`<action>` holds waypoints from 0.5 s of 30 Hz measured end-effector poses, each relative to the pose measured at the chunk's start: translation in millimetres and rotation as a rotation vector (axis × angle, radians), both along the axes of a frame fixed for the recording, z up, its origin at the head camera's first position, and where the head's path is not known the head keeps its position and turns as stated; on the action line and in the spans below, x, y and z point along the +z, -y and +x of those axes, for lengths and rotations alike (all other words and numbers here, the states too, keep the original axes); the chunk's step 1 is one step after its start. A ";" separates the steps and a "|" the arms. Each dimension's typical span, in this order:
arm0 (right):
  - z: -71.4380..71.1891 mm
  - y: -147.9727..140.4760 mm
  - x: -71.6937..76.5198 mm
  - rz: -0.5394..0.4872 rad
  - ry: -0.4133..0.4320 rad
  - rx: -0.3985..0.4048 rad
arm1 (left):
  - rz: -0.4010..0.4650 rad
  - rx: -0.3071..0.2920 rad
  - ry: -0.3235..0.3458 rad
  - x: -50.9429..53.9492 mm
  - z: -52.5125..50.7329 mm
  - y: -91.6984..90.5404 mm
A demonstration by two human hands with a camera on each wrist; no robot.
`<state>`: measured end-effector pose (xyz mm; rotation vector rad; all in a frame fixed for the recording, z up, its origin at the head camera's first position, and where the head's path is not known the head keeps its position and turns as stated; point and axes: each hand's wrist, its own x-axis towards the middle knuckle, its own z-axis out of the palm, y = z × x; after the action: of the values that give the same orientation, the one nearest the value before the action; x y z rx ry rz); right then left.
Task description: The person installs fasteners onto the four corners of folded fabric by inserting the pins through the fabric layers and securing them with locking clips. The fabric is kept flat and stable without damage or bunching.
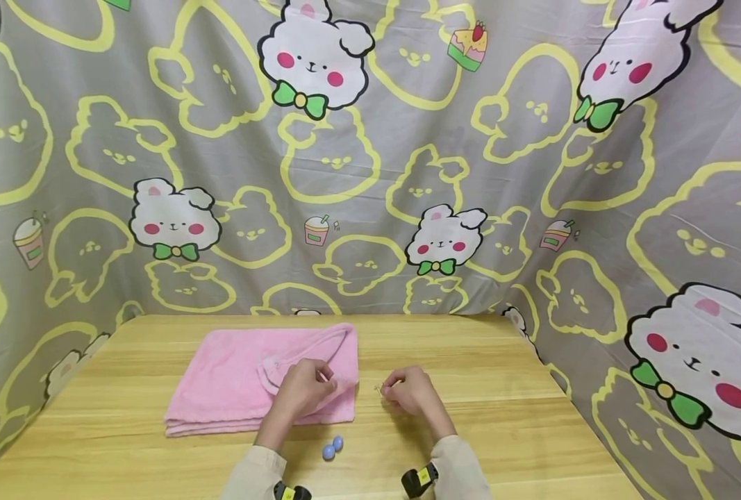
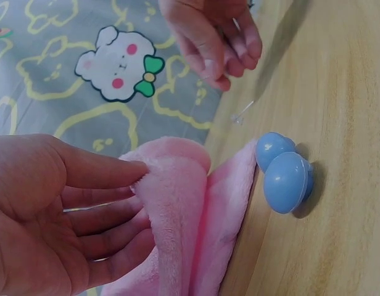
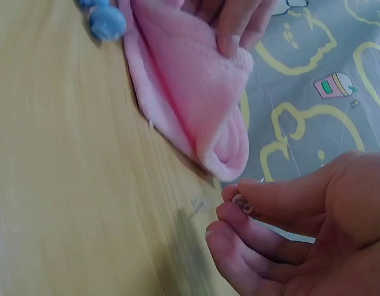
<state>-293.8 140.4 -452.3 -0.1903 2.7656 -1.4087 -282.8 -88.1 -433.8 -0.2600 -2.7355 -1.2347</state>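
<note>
A folded pink cloth point(image 1: 232, 375) lies on the table's left half. My left hand point(image 1: 305, 386) pinches a lifted edge of the cloth point(image 2: 177, 209) between thumb and fingers, as the left wrist view shows. To the right of the cloth, my right hand point(image 1: 410, 390) pinches a tiny clear piece point(image 3: 242, 203) between thumb and forefinger. Another small clear piece point(image 3: 200, 203) lies on the wood just by those fingertips; its exact shape is too small to tell. Two joined blue rounded objects point(image 1: 329, 452) lie in front of the cloth, between my forearms.
The wooden table point(image 1: 508, 430) extends to both sides. A grey curtain point(image 1: 357, 173) with rabbit drawings hangs behind it and along both sides. Black devices with yellow labels are strapped at both wrists.
</note>
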 end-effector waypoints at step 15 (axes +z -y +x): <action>7.9 34.5 -7.2 -0.203 0.160 0.192 | -0.005 -0.012 0.039 -0.8 -0.1 -1.6</action>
<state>-285.9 105.9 -459.5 -0.3240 2.4059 -1.5750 -282.8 -86.4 -434.6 -0.2564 -2.7741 -1.2485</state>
